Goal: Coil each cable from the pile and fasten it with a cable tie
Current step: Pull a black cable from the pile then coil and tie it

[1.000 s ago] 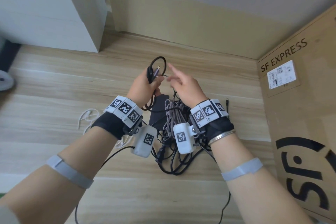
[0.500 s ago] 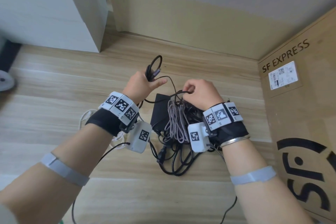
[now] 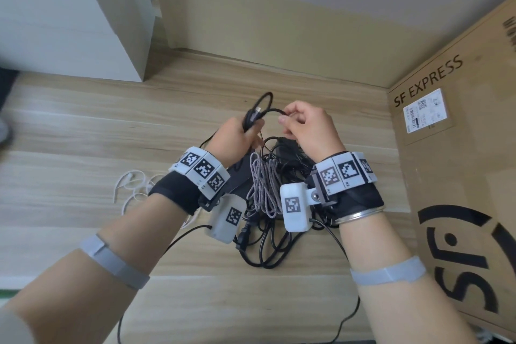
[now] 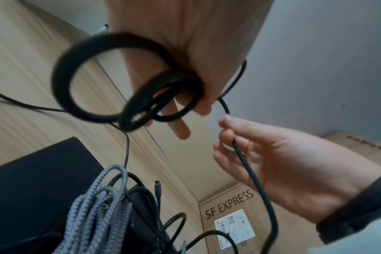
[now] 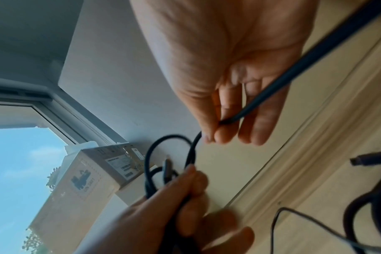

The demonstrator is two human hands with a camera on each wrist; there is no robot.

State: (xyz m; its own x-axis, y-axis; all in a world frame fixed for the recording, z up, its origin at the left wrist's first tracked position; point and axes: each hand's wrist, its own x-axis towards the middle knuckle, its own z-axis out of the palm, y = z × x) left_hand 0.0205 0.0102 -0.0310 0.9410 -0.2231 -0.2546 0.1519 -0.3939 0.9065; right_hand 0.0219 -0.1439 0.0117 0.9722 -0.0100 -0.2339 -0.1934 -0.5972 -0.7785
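Observation:
My left hand point(image 3: 237, 137) grips a small coil of thin black cable point(image 3: 264, 105) above the floor, with a metal plug end poking up from the fist. In the left wrist view the coil's loops point(image 4: 141, 96) hang below my palm. My right hand point(image 3: 304, 126) pinches the free run of the same black cable point(image 4: 246, 165) between thumb and fingers, just right of the coil; the right wrist view shows that pinch point(image 5: 220, 127). Below both hands lies the pile: a grey braided cable point(image 3: 264, 190), black cables point(image 3: 268, 248) and a black power brick point(image 3: 284, 148).
A white cable point(image 3: 131, 187) lies loose on the wooden floor, left of my left wrist. A large SF EXPRESS cardboard box point(image 3: 458, 165) stands close on the right. A white cabinet point(image 3: 83, 17) and the wall close off the back.
My right hand dropped to the pile, took hold of the black cable and lifted it back up beside the coil. My left hand kept its hold on the coil.

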